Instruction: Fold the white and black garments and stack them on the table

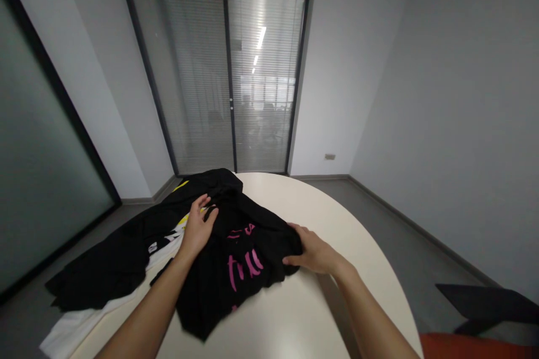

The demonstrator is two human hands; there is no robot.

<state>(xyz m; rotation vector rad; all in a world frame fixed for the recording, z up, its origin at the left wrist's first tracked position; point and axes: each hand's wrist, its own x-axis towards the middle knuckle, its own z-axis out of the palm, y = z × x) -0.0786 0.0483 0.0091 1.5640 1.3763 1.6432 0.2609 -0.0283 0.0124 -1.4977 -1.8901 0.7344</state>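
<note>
Fabric at the right edge of the shirt [280, 244] lies between the thumb and fingers of our right hand [314, 251], right of centre in the lower half of the frame. We have the thumb on top of the shirt and the fingers along its upper right edge; how firmly they close on it, we cannot tell. Our left hand [199, 231], left of centre, is spread, thumb and fingers apart, fingertips toward the top of the frame; whether it touches the fabric beneath, we cannot tell.

The shirt is black with pink lettering [255, 261] and lies rumpled across the lower middle of the frame, one corner pointing to the bottom edge. Left of it we see a black garment [105, 252] with yellow and white print, stretching from near the centre to the lower left. White cloth [69, 334] shows from under that garment at the lower left. We have all this on a pale, rounded table [362, 247] at the bottom centre.

Beyond, at upper centre, we face dark-framed glass [189, 95] with blinds [267, 129]. A small socket [329, 156] sits low on the wall [337, 95] to its right. At the far left stands a frosted panel [33, 151]; at the lower right we see something red [471, 346] below a dark piece [488, 300].
</note>
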